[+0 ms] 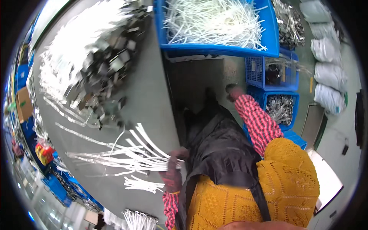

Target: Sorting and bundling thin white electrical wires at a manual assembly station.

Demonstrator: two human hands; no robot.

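Observation:
At the near edge of the grey table [147, 96], my left hand [173, 170] is closed round one end of a bundle of thin white strips [142, 159]. Their other ends fan out leftward over the tabletop, some looking thin and shiny. A small heap of short white strips [142, 184] lies just below the bundle, beside my left wrist. My right hand [234, 93] is away from the table, beyond my lap and near the stacked blue crates [255, 71]. It is small and smeared, so its fingers and anything in them are hard to make out.
A large pile of white strands with dark and silvery block-like ends [103, 65] covers the table's far left. A blue bin [218, 49] of loose white strips stands ahead. White sacks [329, 73] line the right side. More white strips [140, 221] lie at the bottom.

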